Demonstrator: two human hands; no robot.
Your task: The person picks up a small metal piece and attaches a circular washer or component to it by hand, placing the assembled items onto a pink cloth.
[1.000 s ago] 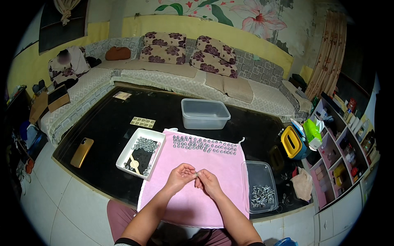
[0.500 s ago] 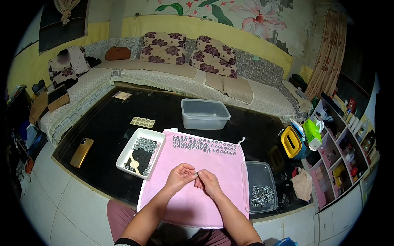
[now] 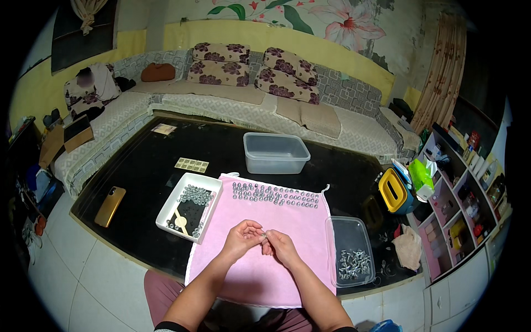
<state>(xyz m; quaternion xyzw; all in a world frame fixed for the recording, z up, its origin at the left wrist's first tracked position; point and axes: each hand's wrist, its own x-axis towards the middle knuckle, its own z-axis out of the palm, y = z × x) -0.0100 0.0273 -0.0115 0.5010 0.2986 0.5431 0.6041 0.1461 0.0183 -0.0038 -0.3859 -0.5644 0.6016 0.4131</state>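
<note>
Above the middle of a pink cloth (image 3: 249, 282), my left hand (image 3: 244, 239) and my right hand (image 3: 281, 246) meet, thumbs and fingertips pinched together. Between them is a small metal piece (image 3: 264, 235), mostly covered by the fingers; its exact kind is hard to make out. Several rows of small silver metal pieces (image 3: 271, 193) stand along the cloth's far edge. Left of the cloth, a white box (image 3: 161, 221) contains small round shiny parts (image 3: 197, 195) and a cream-coloured flat tool (image 3: 181, 221). A clear plastic lid (image 3: 348, 232) at the right holds a heap of silver screws (image 3: 354, 264).
An open clear plastic tub (image 3: 276, 163) stands beyond the cloth on the black table (image 3: 138, 160). A gold phone (image 3: 110, 206) and a card of square stickers (image 3: 192, 165) lie to the left. At the right are a yellow-rimmed tissue box (image 3: 390, 191), a beige rag (image 3: 407, 249) and a shelf unit (image 3: 442, 221).
</note>
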